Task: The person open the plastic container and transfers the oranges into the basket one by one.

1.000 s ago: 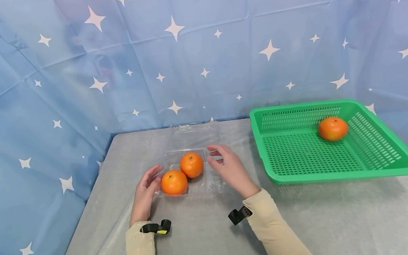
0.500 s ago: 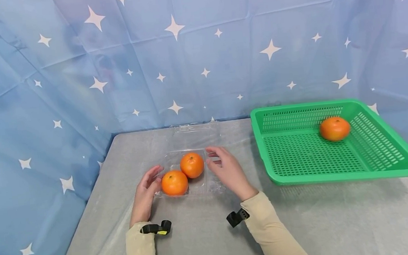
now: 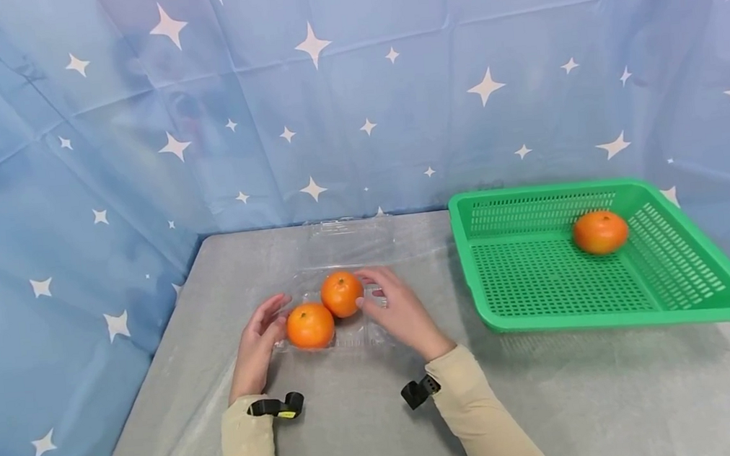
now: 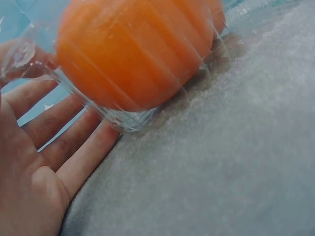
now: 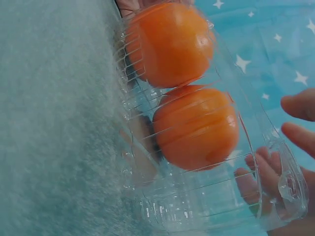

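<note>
Two oranges lie in an open clear plastic clamshell box [image 3: 351,336], the front-left orange [image 3: 310,326] touching the back orange [image 3: 342,294]. My left hand [image 3: 259,346] rests against the box's left side; in the left wrist view its fingers [image 4: 74,137] are straight along the outer wall, thumb by the rim. My right hand [image 3: 401,312] reaches over the box's right side, fingers spread beside the back orange. In the right wrist view a gap shows between the right fingers [image 5: 300,137] and that orange [image 5: 197,129]. Neither hand grips an orange.
A green perforated basket [image 3: 614,318] stands on the right of the grey table [image 3: 356,424], with one orange [image 3: 600,231] at its back right. The clear lid [image 3: 349,242] lies raised behind the box. A blue star-printed curtain [image 3: 352,77] borders the table behind and on the left.
My right hand has moved left, over the box's right side and closer to the back orange. The left hand, oranges and box stay in place; the head view shifts slightly.
</note>
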A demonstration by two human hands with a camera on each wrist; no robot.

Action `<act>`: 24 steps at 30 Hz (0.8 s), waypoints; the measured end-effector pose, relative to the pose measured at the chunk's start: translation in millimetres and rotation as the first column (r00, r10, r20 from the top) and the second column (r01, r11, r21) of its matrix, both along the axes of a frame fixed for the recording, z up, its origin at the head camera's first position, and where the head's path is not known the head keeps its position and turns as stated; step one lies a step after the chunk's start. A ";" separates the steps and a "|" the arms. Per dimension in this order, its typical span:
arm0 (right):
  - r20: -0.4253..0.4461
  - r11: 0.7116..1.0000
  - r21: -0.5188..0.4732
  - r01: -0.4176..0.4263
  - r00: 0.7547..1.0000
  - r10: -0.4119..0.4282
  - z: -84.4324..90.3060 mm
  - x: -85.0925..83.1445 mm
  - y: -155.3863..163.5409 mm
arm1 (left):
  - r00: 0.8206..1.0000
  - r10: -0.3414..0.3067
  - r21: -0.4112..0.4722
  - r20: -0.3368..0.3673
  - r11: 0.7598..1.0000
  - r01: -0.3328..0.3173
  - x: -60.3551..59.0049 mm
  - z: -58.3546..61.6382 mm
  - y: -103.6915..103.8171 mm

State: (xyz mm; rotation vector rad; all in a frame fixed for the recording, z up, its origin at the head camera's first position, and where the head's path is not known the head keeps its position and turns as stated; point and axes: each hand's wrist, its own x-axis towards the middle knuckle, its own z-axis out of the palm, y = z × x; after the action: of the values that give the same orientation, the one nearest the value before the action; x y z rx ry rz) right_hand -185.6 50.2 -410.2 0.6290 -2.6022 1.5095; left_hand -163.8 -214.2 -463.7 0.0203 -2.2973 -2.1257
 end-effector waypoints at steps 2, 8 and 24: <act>-0.013 0.999 0.045 -0.005 1.000 0.006 -0.1 -0.9 -0.8 | 1.000 -0.001 -0.003 -0.002 1.000 0.001 -1.1 0.8 -0.7; -0.064 0.979 0.202 0.007 0.998 0.006 -2.5 1.0 -1.0 | 1.000 -0.014 0.012 0.012 1.000 0.014 -0.6 2.6 -1.2; -0.248 0.883 0.462 0.086 0.968 0.036 -8.4 6.4 -12.9 | 1.000 -0.017 -0.015 0.025 1.000 0.018 6.0 13.5 4.1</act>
State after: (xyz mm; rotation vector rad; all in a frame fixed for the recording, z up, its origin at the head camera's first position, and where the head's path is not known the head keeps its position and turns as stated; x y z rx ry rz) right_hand -179.2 37.3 -418.5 0.7576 -2.7585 0.7158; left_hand -157.8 -210.1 -450.2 0.0270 -2.3362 -2.1283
